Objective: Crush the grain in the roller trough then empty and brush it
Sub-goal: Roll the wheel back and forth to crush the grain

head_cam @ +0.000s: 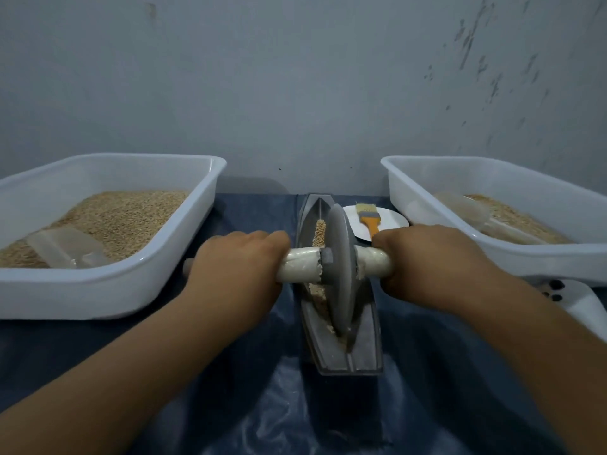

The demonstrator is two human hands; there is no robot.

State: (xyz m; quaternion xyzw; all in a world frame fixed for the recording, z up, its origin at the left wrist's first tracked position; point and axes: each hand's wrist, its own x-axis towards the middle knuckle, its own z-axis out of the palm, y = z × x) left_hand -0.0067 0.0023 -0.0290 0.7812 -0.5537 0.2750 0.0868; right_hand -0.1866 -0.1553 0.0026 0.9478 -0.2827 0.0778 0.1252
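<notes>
— Both forearms reaching in; left hand (239, 257) and right hand (423, 254) clenched round the axle handle (300, 265)?
— Yes. Crushing step. Wheel (341, 267) between grips, in trough (361, 349), grain (320, 232) just beyond. Next: roll forward, pressing evenly.

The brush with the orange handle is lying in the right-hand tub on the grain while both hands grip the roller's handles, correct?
Not quite. The head view shows the brush on a white plate behind the trough. Left hand and right hand do grip the handles.
</notes>
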